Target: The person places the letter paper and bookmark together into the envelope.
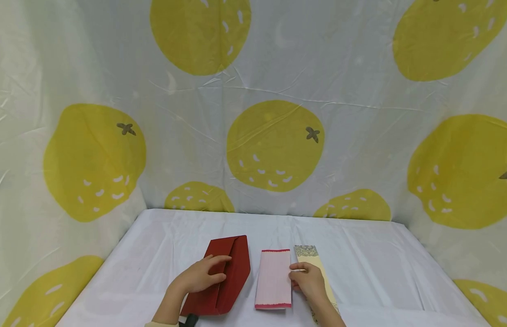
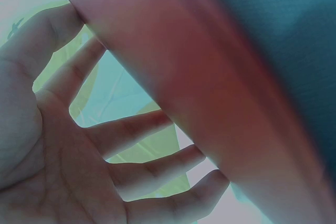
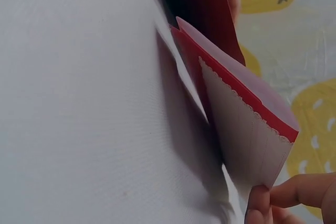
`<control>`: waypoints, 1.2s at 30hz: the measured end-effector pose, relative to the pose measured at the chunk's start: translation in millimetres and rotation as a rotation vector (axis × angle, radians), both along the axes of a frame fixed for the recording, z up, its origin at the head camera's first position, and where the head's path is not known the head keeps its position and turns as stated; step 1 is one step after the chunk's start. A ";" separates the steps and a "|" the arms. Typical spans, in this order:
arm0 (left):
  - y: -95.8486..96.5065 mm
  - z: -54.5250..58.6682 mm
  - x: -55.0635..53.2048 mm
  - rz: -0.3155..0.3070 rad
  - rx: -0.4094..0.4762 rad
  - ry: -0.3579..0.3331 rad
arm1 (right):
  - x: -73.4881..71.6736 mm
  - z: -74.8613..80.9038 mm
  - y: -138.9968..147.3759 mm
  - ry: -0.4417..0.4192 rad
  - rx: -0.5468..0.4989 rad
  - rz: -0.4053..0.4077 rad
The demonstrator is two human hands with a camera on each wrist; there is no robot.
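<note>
A dark red envelope [image 1: 237, 272] lies on the left of the white table, its pointed flap side facing right. My left hand [image 1: 203, 274] rests on its upper face, thumb and fingers spread apart. In the left wrist view the fingers [image 2: 142, 174] stretch out to the envelope's edge [image 2: 173, 77], which hides their tips. To the right, my right hand [image 1: 309, 279] pinches the right edge of a pink folded card [image 1: 273, 277] with red scalloped borders. The right wrist view shows the card [image 3: 252, 129] slightly spread along its fold, with thumb and fingertips on one corner.
A cream strip-like card [image 1: 314, 261] with a grey floral band lies partly under my right hand and forearm. The table [image 1: 376, 272] is covered in white cloth. A curtain [image 1: 355, 150] printed with yellow fruit stands behind it and along both sides.
</note>
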State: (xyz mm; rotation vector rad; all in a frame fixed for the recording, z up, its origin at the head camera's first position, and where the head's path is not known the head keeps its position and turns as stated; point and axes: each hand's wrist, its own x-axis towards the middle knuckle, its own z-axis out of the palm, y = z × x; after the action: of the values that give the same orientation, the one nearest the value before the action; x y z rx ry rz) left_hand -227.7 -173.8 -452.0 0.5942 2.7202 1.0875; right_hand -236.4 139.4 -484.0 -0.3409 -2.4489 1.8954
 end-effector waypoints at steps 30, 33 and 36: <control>0.7 0.1 0.0 0.016 0.003 -0.017 | 3.6 39.3 -12.2 0.107 -0.162 0.012; 0.7 -0.1 0.1 0.013 0.000 -0.008 | 2.5 38.5 -16.8 0.115 -0.173 0.036; 0.6 -1.1 0.0 0.010 0.002 0.004 | 1.5 36.8 -23.0 0.114 -0.176 0.065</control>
State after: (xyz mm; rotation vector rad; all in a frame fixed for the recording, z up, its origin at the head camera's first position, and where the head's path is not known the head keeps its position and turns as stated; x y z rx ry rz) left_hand -227.6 -173.3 -453.1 0.5852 2.7289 1.0919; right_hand -234.9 116.4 -447.2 -0.1540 -2.2547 2.0989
